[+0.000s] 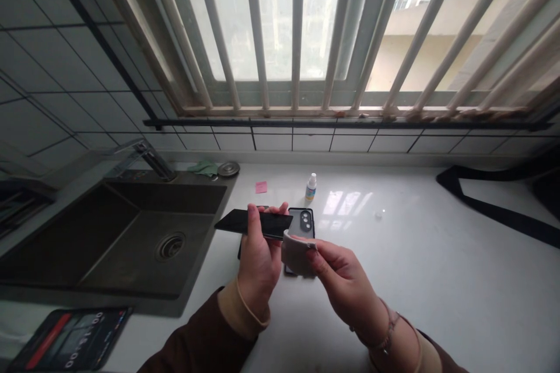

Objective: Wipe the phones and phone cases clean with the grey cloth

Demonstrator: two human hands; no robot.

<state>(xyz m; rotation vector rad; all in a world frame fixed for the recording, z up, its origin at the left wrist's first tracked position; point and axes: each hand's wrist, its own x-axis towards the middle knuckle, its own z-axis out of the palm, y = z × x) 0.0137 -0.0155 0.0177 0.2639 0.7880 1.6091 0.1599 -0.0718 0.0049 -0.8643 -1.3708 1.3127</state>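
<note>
The left hand (pixel 260 259) grips a dark phone (pixel 275 225) above the counter (pixel 420 280), near the right edge of the sink (pixel 126 250); the right hand (pixel 347 277) pinches a grey cloth (pixel 297 257) at the phone's right end, over a phone case (pixel 308 232). A bottle (pixel 311 187) stands toward the counter's back edge.

on the lit screen (pixel 70 338) at the counter's (pixel 420 285) near left corner, white digits (pixel 83 339) show "00" at both ends, the middle pair unclear; print on the bottle (pixel 310 189) toward the far edge is too small to read.
</note>
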